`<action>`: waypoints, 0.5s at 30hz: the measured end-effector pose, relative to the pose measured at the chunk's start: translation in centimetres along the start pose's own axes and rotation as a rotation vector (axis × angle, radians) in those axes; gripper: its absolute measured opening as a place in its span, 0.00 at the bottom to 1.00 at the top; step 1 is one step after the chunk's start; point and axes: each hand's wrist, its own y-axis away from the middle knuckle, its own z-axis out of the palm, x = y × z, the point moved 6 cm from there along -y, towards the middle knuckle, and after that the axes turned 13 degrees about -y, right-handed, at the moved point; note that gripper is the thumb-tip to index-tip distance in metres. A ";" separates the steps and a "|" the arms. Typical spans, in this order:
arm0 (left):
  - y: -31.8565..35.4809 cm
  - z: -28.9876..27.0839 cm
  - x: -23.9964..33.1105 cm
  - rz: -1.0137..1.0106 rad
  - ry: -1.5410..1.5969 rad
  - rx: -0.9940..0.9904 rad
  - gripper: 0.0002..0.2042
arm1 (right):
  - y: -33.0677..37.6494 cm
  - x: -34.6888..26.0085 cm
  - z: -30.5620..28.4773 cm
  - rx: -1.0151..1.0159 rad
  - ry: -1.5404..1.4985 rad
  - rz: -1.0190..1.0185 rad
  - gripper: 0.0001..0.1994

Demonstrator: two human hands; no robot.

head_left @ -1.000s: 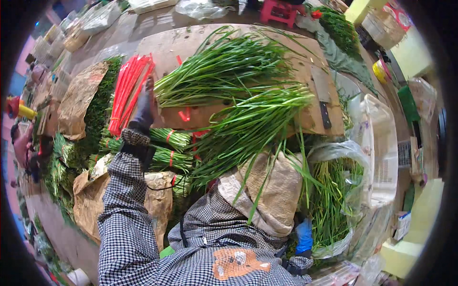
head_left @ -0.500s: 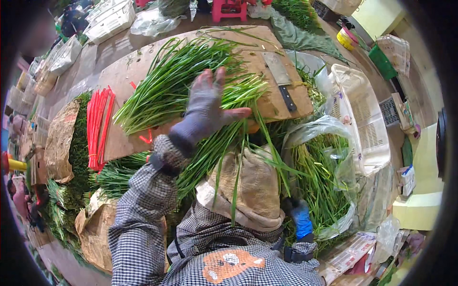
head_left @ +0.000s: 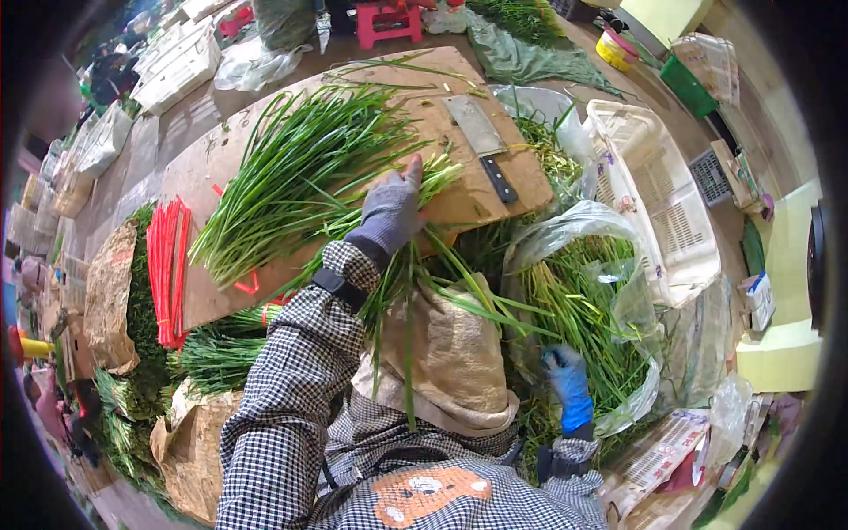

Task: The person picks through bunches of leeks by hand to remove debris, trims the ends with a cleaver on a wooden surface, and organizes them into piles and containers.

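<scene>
My left hand [head_left: 394, 205], in a grey-purple knit glove, is closed round the stem end of a small bunch of garlic chives [head_left: 439, 177] at the near edge of a wooden board [head_left: 212, 163]. Long green leaves from it trail toward my lap. A larger pile of chives [head_left: 300, 159] lies beside it on the board. My right hand [head_left: 568, 385], in a blue glove with dark fingertips, is low on the right at a clear plastic bag [head_left: 583, 216] full of loose chives [head_left: 579, 300]. Its fingers look bent, but their grip is unclear.
A cleaver [head_left: 477, 132] with a black handle lies on the board's right side. Red ties [head_left: 168, 265] hang over its left edge, near bundled chives [head_left: 225, 353]. A white plastic crate [head_left: 658, 203] stands at the right. Behind the board is a pink stool [head_left: 389, 25].
My left hand has gone from spread fingers to closing round the chives' stem end. My right hand has risen slightly along the bag. The whole view has shifted a little.
</scene>
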 end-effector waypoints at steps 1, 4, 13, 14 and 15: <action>-0.1 0.2 0.0 0.008 -0.002 -0.009 0.43 | -1.6 -2.2 -0.9 0.043 -0.067 -0.021 0.07; 0.0 0.8 -0.9 0.018 0.078 0.045 0.43 | -6.6 -6.2 -0.7 0.078 -0.435 0.075 0.07; 1.9 -2.4 -1.9 0.046 0.487 0.345 0.43 | -18.9 -15.7 8.2 -0.158 -0.764 -0.126 0.29; 1.9 -2.1 -1.9 0.003 0.615 0.197 0.44 | -19.6 -15.9 9.4 -0.206 -0.803 -0.121 0.33; 2.4 -2.7 -1.9 0.065 0.552 0.344 0.44 | -19.9 -16.6 10.4 -0.228 -0.815 -0.154 0.35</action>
